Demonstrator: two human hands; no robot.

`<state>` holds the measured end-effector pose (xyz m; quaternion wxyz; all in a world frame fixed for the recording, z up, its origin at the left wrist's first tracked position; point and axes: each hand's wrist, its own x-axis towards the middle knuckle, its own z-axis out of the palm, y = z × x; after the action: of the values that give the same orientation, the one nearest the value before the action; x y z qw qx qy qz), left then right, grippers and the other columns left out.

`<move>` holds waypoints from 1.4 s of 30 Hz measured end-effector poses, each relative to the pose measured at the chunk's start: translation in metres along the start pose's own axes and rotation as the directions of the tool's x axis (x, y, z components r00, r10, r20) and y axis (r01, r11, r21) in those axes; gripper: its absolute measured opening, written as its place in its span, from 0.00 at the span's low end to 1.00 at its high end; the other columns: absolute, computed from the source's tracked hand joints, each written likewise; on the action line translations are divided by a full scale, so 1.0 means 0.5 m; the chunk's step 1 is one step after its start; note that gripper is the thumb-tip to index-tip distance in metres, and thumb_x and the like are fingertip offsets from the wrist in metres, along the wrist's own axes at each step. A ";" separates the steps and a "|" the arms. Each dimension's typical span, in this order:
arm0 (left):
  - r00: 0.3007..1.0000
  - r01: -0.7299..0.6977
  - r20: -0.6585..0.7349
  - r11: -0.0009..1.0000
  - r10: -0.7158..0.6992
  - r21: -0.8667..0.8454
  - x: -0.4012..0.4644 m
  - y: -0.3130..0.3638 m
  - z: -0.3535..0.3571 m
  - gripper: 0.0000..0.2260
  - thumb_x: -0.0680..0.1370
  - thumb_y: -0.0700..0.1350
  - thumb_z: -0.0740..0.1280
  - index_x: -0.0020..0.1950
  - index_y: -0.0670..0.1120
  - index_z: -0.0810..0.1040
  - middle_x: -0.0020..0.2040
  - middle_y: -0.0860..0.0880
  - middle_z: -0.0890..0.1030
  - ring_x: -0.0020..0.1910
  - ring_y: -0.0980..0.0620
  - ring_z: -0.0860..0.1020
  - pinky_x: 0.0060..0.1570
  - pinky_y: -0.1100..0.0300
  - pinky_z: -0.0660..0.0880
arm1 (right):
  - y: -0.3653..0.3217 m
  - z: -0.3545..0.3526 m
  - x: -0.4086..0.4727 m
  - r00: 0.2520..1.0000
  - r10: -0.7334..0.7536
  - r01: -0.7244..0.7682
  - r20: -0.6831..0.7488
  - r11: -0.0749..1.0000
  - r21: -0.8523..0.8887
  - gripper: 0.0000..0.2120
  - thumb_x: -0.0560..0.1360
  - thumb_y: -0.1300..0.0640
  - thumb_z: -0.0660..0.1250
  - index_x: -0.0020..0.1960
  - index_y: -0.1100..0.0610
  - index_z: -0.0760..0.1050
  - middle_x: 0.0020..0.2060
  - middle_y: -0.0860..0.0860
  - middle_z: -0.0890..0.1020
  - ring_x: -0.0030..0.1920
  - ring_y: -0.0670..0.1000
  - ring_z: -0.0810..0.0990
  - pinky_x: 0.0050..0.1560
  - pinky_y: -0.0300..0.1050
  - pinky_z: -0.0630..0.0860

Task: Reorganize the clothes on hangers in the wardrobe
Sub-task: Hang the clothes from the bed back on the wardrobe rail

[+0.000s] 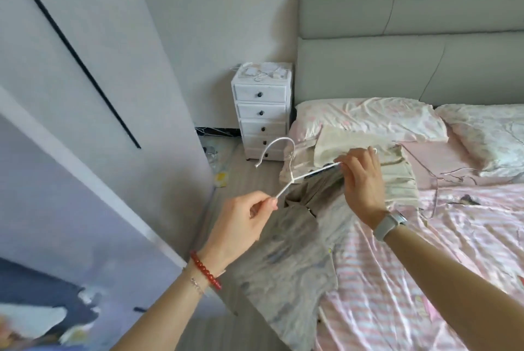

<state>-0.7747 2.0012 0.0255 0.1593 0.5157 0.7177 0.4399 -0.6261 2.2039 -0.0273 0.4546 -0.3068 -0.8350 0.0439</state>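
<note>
Both hands are closed on a white hanger: one end is pinched by the left hand, the other by the right hand. It is held between them above a grey garment spread over the bed's near edge, hook pointed toward the white drawer unit.

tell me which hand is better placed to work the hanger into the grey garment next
Right, probably. The right hand pinches the hanger arm directly over the grey garment on the bed; the left hand holds the other arm out past the bed's edge.
</note>
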 end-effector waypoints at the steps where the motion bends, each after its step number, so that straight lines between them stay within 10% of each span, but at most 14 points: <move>1: 1.000 0.015 0.007 1.000 -0.015 -0.002 -0.024 -0.009 -0.013 0.10 0.77 0.47 0.63 0.36 0.57 0.75 0.22 0.56 0.72 0.19 0.59 0.69 0.23 0.62 0.67 | -0.023 0.008 -0.014 1.000 -0.010 0.010 0.007 1.000 0.020 0.07 0.70 0.75 0.64 0.44 0.67 0.78 0.40 0.63 0.76 0.42 0.65 0.75 0.58 0.67 0.67; 7: 0.996 0.090 0.017 0.996 -0.090 -0.010 -0.186 -0.060 -0.113 0.10 0.77 0.46 0.63 0.36 0.55 0.76 0.22 0.56 0.72 0.20 0.58 0.69 0.27 0.66 0.68 | -0.179 0.009 -0.108 0.995 -0.085 0.084 0.045 0.996 0.027 0.09 0.71 0.71 0.60 0.44 0.66 0.78 0.38 0.62 0.77 0.44 0.59 0.71 0.57 0.60 0.67; 13: 0.939 0.177 -0.308 0.982 -0.150 0.062 -0.387 -0.084 -0.221 0.09 0.76 0.42 0.65 0.35 0.49 0.78 0.27 0.62 0.76 0.27 0.64 0.71 0.30 0.73 0.64 | -0.362 -0.051 -0.192 0.937 -0.323 0.312 0.133 0.945 0.096 0.13 0.74 0.61 0.56 0.42 0.62 0.79 0.36 0.56 0.79 0.41 0.54 0.68 0.43 0.49 0.61; 22: 0.651 0.339 -0.751 0.927 -0.110 0.158 -0.691 -0.135 -0.432 0.04 0.75 0.34 0.66 0.44 0.36 0.79 0.42 0.47 0.79 0.42 0.49 0.75 0.42 0.75 0.67 | -0.723 -0.080 -0.279 0.564 -0.724 0.470 0.397 0.676 0.567 0.06 0.70 0.64 0.66 0.46 0.59 0.79 0.30 0.50 0.80 0.28 0.53 0.78 0.24 0.39 0.72; 29: 0.278 0.513 -0.961 0.845 0.004 0.152 -0.932 -0.126 -0.575 0.05 0.76 0.35 0.64 0.46 0.36 0.79 0.45 0.43 0.78 0.47 0.54 0.73 0.53 0.70 0.67 | -1.013 -0.063 -0.360 0.310 -0.887 0.223 0.342 0.417 0.881 0.09 0.72 0.66 0.61 0.51 0.63 0.76 0.28 0.56 0.75 0.32 0.52 0.67 0.32 0.44 0.66; 35: 0.018 0.700 -1.000 0.714 0.010 0.020 -1.073 -0.098 -0.708 0.09 0.79 0.38 0.62 0.54 0.37 0.79 0.53 0.39 0.79 0.56 0.39 0.74 0.60 0.47 0.68 | -1.272 -0.051 -0.418 0.268 -0.926 -0.146 0.267 0.235 0.961 0.08 0.76 0.67 0.60 0.51 0.65 0.76 0.33 0.55 0.78 0.29 0.46 0.72 0.34 0.36 0.70; 38: -0.175 0.728 -0.984 0.671 -0.019 -0.142 -1.110 -0.075 -0.762 0.15 0.79 0.43 0.62 0.64 0.41 0.72 0.64 0.42 0.73 0.64 0.44 0.69 0.64 0.62 0.61 | -1.379 -0.037 -0.437 0.260 -0.930 -0.223 0.260 0.204 0.953 0.08 0.75 0.67 0.60 0.49 0.64 0.77 0.28 0.41 0.72 0.29 0.43 0.71 0.35 0.32 0.68; 42: -0.206 0.815 -0.966 0.573 0.156 -0.082 -1.138 -0.034 -0.824 0.17 0.78 0.41 0.63 0.66 0.40 0.69 0.64 0.41 0.72 0.65 0.44 0.66 0.61 0.65 0.57 | -1.483 -0.006 -0.444 0.297 -0.922 -0.251 0.247 0.174 0.952 0.07 0.74 0.67 0.61 0.48 0.64 0.78 0.28 0.41 0.73 0.27 0.39 0.72 0.33 0.27 0.67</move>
<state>-0.8285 1.3063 0.1151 -0.4652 -0.2089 0.8042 0.3053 -0.8857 1.4815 0.0729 0.0171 0.3544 -0.7736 0.5251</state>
